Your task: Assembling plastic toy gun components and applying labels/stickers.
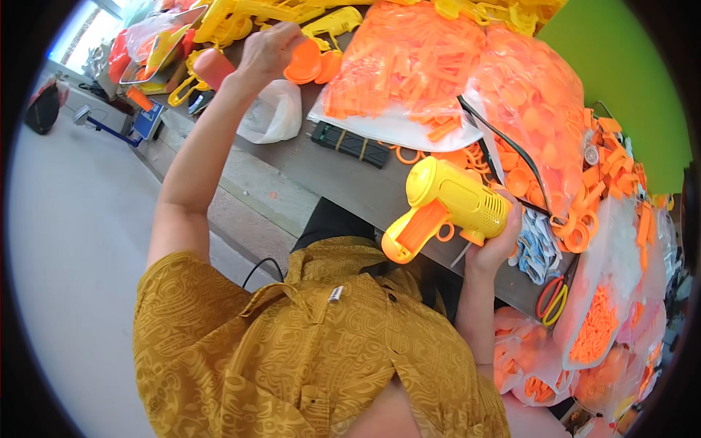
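Observation:
My right hand is wrapped round the body of a yellow toy hair dryer. An orange strip lies inside its handle, which points down and left, and a small orange ring hangs beside it. Farther left, my left arm is stretched out over the table. My left hand is closed, with its fingers curled next to orange round caps; what it pinches, if anything, is hidden. Just beyond it lies another yellow dryer-shaped piece.
Clear bags of orange parts cover the table's far side. A dark block with bands and a white plastic bag lie nearer. Scissors rest at the right edge. More bags stand at the right; yellow parts are piled behind.

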A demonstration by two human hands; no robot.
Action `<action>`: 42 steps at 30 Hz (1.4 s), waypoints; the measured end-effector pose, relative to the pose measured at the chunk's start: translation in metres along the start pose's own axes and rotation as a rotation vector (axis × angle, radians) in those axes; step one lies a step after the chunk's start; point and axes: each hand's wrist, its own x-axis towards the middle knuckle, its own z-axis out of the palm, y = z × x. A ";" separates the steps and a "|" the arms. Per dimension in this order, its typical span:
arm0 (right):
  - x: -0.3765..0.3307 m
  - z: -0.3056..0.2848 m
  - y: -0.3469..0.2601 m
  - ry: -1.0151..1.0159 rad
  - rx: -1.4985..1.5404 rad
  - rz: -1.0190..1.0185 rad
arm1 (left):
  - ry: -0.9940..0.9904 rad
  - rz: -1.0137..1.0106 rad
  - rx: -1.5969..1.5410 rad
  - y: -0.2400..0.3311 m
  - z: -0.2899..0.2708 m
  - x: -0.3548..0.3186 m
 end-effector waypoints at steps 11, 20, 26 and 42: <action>0.000 0.013 -0.038 0.069 -0.170 -0.319 | 0.244 -0.136 -1.044 0.206 -0.025 -0.037; -0.013 0.007 -0.036 0.071 -0.300 -0.390 | -0.287 -0.371 -1.658 0.239 -0.043 -0.058; -0.042 0.006 -0.038 0.007 -0.526 -0.419 | -0.351 -0.508 -1.859 0.230 -0.053 -0.067; -0.062 -0.005 -0.075 -0.790 -0.394 -0.889 | -1.147 -0.890 -2.065 0.232 -0.091 -0.062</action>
